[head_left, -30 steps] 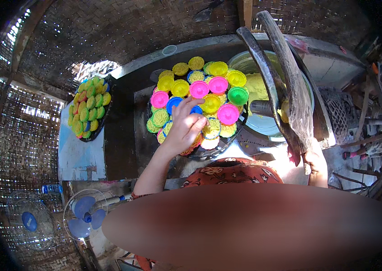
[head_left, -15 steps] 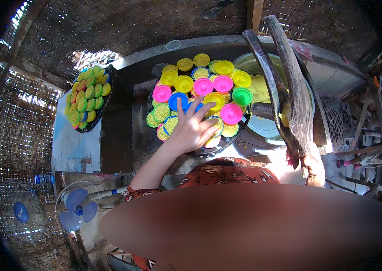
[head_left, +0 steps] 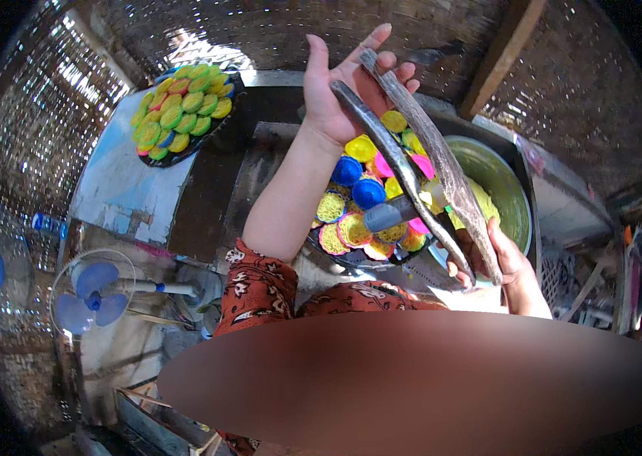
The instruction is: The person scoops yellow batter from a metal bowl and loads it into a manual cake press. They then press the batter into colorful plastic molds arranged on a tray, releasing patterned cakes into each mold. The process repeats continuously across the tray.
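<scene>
That two-handled wooden press (head_left: pixel 449 167) is up over the bright little cups (head_left: pixel 367 193) — right hand (head_left: pixel 517 273) wrapped round its near end, left hand (head_left: pixel 328 110) spread wide by the far end, can't tell from here if it's touching. Basin (head_left: pixel 509 182) of yellow dough (head_left: pixel 484 201) just beside, another colourful pile (head_left: pixel 184 110) well off left.

Dark strip (head_left: pixel 207 178): I could pass a hand along here, between the heaped tray (head_left: pixel 240 85) at the tabletop's far left corner and the left forearm (head_left: pixel 287 194).
Over the cups (head_left: pixel 347 171): two wooden bars (head_left: pixel 444 152), slanting from left hand (head_left: pixel 344 99) to right hand (head_left: pixel 517 270), and a grey cylinder (head_left: pixel 385 216) block me from above.
Right end: basin (head_left: pixel 520 182) wall stops me sideways.
</scene>
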### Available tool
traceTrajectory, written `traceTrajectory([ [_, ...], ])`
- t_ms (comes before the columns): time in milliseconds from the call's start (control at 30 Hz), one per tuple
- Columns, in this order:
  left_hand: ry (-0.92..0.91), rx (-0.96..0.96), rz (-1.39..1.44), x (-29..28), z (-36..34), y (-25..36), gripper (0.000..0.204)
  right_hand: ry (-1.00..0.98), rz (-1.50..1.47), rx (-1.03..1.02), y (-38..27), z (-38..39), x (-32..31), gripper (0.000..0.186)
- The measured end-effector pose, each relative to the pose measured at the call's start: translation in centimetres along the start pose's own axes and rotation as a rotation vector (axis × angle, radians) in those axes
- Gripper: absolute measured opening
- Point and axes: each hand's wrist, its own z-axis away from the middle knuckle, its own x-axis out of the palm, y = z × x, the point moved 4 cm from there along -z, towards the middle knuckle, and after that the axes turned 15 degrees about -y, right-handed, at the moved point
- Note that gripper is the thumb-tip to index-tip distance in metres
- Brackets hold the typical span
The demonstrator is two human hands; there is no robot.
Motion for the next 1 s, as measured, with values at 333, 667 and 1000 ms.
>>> traceTrajectory([
  [333,0.349,0.261,-0.006,-7.3,5.6,1.6,0.071,0.355,0.074,0.374,-4.0,-4.4,-2.4,0.067],
  [667,0.581,0.34,-0.017,-6.8,8.5,2.0,0.055,0.414,0.245,0.481,-4.8,-5.3,-1.0,0.058],
  [1000,0.672,0.37,0.038,-6.9,7.1,1.8,0.048,0.484,0.547,0.512,-6.2,-4.6,-1.5,0.059],
])
